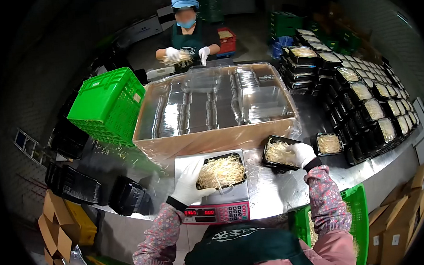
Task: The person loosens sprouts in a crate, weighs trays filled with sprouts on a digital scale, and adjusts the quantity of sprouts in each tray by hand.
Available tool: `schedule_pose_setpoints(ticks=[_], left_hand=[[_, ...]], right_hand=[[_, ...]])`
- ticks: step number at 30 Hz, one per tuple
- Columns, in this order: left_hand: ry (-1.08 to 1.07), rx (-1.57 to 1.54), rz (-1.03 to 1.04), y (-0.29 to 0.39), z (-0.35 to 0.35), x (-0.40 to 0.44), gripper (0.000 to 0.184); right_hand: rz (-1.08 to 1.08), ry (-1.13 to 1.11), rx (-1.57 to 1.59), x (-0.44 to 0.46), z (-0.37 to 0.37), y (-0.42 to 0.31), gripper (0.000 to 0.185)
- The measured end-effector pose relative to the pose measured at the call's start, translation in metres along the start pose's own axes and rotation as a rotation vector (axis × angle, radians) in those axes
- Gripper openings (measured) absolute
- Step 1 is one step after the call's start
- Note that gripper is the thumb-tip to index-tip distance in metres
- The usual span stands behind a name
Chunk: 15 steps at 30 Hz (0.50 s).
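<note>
A black tray of bean sprouts [221, 172] rests on the metal plate of a red-framed digital scale [216, 213]. My gloved left hand [189, 182] holds this tray by its left side, thumb along the near edge and fingers toward the far corner. To the right, a second black tray [270, 165] of sprouts sits slightly turned on the steel table. Over its right rim reaches my gloved right hand [301, 155], its fingers closed at the bean sprouts [277, 151]; the fingertips are partly hidden. The scale's red display appears to read 0.360 and 0.00.
A large carton [188, 142] of clear plastic lids stands ahead, with a green crate [107, 102] at its left. Filled trays [374, 109] are stacked at right; black trays [129, 194] lie left. Across the table, a co-worker [186, 42] in white gloves handles sprouts.
</note>
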<state>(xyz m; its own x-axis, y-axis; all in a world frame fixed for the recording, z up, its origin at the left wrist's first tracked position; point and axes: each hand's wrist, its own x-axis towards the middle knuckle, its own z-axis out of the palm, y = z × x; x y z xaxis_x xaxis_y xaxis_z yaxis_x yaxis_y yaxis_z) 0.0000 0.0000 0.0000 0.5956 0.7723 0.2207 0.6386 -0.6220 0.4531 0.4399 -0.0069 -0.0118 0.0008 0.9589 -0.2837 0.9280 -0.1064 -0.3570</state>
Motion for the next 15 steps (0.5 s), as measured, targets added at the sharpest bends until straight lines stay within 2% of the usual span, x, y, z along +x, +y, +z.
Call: schedule_pose_setpoints(ticks=[1, 2, 3, 4, 5, 7, 9, 11, 12, 15], left_hand=[[-0.003, -0.024, -0.036, -0.002, -0.003, -0.003, 0.104], [-0.002, -0.053, -0.074, -0.002, -0.001, -0.004, 0.106], [-0.001, -0.006, -0.06, -0.016, -0.014, 0.001, 0.106], [0.006, -0.018, -0.056, -0.015, -0.001, 0.006, 0.106], [0.002, -0.024, -0.055, -0.011, 0.008, 0.008, 0.106], [0.038, 0.135, -0.011, 0.005, 0.017, 0.02, 0.1], [0.003, 0.17, -0.071, -0.003, 0.029, 0.03, 0.094], [0.012, 0.174, -0.09, -0.011, 0.037, 0.03, 0.091], [0.016, 0.175, -0.102, -0.012, 0.038, 0.029, 0.09], [0.086, 0.144, -0.03, -0.015, 0.033, 0.018, 0.093]], right_hand=[[-0.056, 0.07, -0.231, -0.008, 0.005, -0.002, 0.054], [-0.192, 0.295, -0.148, -0.015, 0.013, -0.009, 0.057], [-0.24, 0.382, 0.083, 0.001, 0.027, -0.047, 0.061], [-0.391, 0.426, 0.178, 0.0, 0.026, -0.07, 0.065], [-0.531, 0.352, 0.328, -0.003, 0.032, -0.096, 0.068], [-0.717, 0.258, 0.227, 0.009, 0.064, -0.14, 0.081], [-0.731, 0.209, 0.067, 0.012, 0.075, -0.17, 0.092], [-0.704, 0.168, -0.035, 0.023, 0.081, -0.174, 0.094], [-0.67, 0.108, -0.034, 0.024, 0.077, -0.173, 0.088], [-0.755, 0.048, 0.117, 0.032, 0.071, -0.158, 0.084]])
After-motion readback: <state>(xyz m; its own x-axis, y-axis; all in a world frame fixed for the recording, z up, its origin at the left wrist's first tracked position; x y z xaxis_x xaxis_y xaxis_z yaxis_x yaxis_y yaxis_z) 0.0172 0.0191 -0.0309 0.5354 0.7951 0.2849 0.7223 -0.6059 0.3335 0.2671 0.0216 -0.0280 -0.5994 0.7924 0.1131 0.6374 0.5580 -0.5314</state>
